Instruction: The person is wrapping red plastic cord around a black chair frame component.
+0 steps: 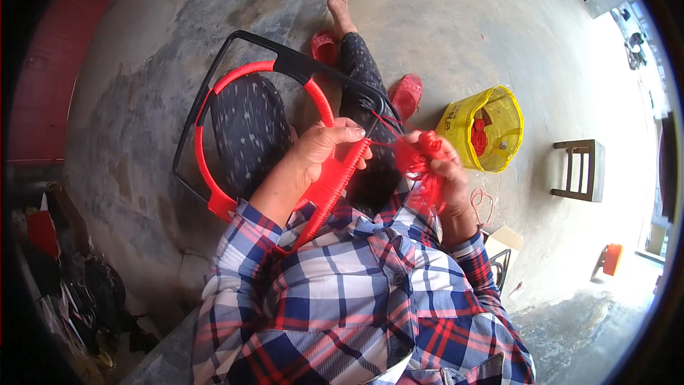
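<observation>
A black frame (293, 64) lies across the seated person's lap, its far-left corner beyond the left knee. Red cord wrapping (340, 177), glossy and closely coiled, covers much of its inner ring; bare black shows at the ring's far side. The left hand (318, 151) pinches the ring's right side between thumb and fingers. The right hand (450, 172), blurred, is closed around a bundle of red cord (420, 160), from which thin strands reach the frame. The left forearm and plaid shirt (342, 278) hide parts of the near side. On the floor (456, 36), right of the legs, stand a yellow bucket (464, 153) containing red material (480, 137) and, nearer the right edge, a small stool (596, 171). Two red shoes (407, 94) lie by the right leg.
</observation>
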The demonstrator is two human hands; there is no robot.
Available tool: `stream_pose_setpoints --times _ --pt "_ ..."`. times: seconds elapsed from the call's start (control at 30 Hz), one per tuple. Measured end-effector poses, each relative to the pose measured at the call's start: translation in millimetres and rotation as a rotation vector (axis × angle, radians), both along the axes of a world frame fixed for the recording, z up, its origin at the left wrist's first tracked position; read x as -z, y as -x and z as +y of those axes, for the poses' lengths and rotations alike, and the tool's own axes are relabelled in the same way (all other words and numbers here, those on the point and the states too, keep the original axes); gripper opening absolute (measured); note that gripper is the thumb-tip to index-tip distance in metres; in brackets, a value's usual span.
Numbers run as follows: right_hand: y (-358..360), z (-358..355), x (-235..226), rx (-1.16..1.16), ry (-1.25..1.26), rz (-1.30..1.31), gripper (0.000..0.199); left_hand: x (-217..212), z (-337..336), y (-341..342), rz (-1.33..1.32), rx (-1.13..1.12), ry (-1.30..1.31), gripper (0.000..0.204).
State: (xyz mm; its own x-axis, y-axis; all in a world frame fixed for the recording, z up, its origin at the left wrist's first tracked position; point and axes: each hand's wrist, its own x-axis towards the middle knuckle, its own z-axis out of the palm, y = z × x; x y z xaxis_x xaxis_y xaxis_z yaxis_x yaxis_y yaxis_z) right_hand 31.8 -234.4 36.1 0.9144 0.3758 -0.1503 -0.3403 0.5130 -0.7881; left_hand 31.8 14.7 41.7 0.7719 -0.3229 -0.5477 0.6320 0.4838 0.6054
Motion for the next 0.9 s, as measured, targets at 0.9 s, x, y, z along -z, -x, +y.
stream_pose_setpoints --times 0.9 --pt "-11 -102 74 0.835 0.008 0.518 0.023 28 37 0 0.001 -0.200 0.066 0.015"
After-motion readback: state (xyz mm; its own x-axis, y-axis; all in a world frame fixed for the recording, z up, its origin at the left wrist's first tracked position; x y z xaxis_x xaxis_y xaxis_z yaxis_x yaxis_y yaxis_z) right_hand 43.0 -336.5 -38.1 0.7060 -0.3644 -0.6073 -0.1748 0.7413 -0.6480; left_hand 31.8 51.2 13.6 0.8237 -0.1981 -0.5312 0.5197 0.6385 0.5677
